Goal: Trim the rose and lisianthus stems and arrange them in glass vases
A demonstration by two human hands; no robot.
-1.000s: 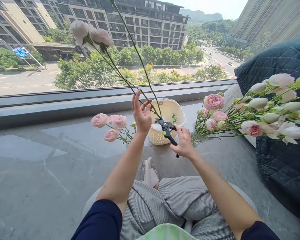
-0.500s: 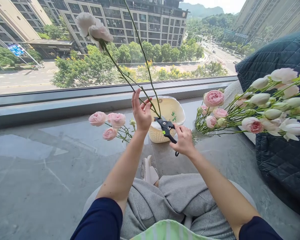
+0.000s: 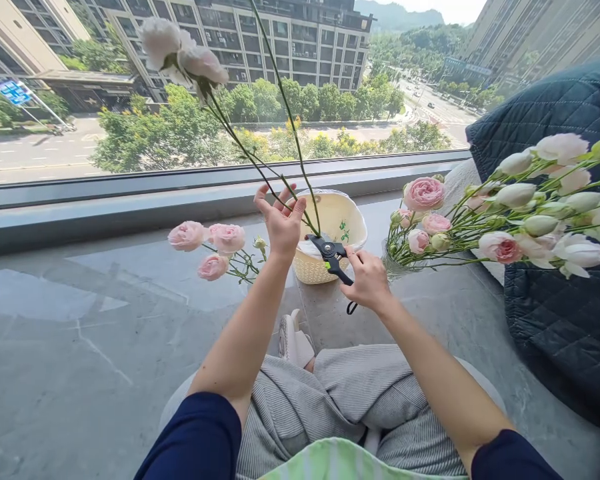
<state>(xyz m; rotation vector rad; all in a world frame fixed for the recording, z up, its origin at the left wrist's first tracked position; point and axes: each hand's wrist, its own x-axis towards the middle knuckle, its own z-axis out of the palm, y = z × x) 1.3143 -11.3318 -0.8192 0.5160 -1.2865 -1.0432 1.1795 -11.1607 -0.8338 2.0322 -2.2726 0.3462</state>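
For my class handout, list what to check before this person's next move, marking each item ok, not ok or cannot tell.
1. Black pruning shears held in the right hand: ok.
2. Head of the shears at the green flower stems: ok.
3. Left hand gripping the stems: not ok, open with fingers spread.
4. Blades fully around the stems: cannot tell.
5. Glass vase of pink flowers apart from the shears: ok.

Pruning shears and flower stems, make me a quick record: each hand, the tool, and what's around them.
Left hand: open, fingers spread, beside the long green stems
Right hand: gripping black pruning shears
Stems: running into the head of the shears
Nearby: cream wicker basket, glass vase of pink flowers, loose pink blooms
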